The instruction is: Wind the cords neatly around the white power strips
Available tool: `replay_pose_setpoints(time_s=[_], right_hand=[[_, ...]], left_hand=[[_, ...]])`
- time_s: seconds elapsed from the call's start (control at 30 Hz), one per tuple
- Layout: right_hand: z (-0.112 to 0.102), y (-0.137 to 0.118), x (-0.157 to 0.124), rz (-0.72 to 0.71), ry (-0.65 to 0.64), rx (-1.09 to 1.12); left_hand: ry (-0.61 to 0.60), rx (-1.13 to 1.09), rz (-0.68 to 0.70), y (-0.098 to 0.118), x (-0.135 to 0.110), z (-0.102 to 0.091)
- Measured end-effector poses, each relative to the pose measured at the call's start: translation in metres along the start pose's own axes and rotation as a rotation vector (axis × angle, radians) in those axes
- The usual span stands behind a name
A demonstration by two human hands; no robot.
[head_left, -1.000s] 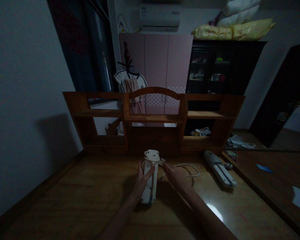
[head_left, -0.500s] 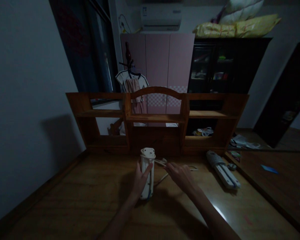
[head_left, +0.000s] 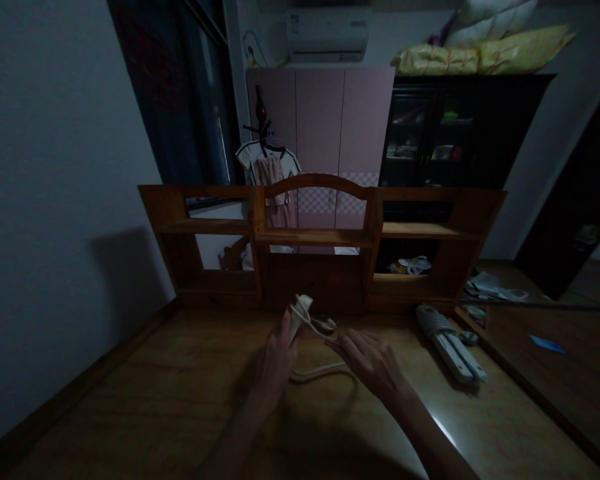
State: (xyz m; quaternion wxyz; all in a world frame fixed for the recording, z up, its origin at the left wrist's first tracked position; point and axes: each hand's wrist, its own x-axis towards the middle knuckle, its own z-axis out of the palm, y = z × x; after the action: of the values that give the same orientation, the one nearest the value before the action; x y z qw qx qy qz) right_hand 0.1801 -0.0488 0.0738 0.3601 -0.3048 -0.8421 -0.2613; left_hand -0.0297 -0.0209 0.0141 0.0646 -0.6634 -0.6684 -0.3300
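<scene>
My left hand [head_left: 276, 361] is closed around a white power strip [head_left: 296, 325], which is tilted with its narrow side towards me. Much of the strip is hidden behind the fingers. Its pale cord [head_left: 323, 369] passes around the upper end and runs across to my right hand [head_left: 369, 359], which pinches it. A loose length of the cord curves below, between both hands, and what looks like the plug hangs just left of my right fingers. To the right, a second white power strip [head_left: 455, 353] lies on the wooden surface, its grey cord wound around the far end.
A wooden shelf unit [head_left: 315, 237] stands along the far edge of the wooden surface [head_left: 180, 400]. A white wall [head_left: 65, 200] borders the left. At right, beyond a raised edge, a blue card [head_left: 547, 344] lies on a lower brown surface. Plastic bags [head_left: 495, 288] lie farther back.
My left hand has turned the power strip from its broad face to its narrow side and tipped it. The cord's loose part now curves beneath the hands. My right hand still grips the cord.
</scene>
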Motion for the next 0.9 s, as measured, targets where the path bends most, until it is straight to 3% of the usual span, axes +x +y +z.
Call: replay_pose_setpoints(time_s=[0.1, 0.23, 0.4, 0.53, 0.73, 0.9], right_hand=[[-0.004, -0.002, 0.001, -0.063, 0.033, -0.019], [-0.005, -0.009, 0.001, -0.157, 0.063, -0.045], [-0.003, -0.015, 0.002, -0.191, 0.064, -0.024], [-0.003, -0.005, 0.003, -0.088, 0.066, 0.02], [0.0, 0.026, -0.006, 0.145, -0.074, 0.089], [0.0, 0.046, -0.013, 0.357, -0.204, 0.324]], left_hand=[[0.02, 0.052, 0.081, 0.004, -0.003, 0.003], [0.033, 0.102, 0.09, 0.007, -0.006, 0.005], [-0.026, 0.058, 0.202, 0.011, -0.011, 0.002], [-0.119, 0.005, 0.284, 0.01, -0.012, 0.002], [-0.278, 0.007, 0.479, 0.007, -0.009, 0.002], [-0.266, -0.041, 0.731, 0.015, -0.016, -0.002]])
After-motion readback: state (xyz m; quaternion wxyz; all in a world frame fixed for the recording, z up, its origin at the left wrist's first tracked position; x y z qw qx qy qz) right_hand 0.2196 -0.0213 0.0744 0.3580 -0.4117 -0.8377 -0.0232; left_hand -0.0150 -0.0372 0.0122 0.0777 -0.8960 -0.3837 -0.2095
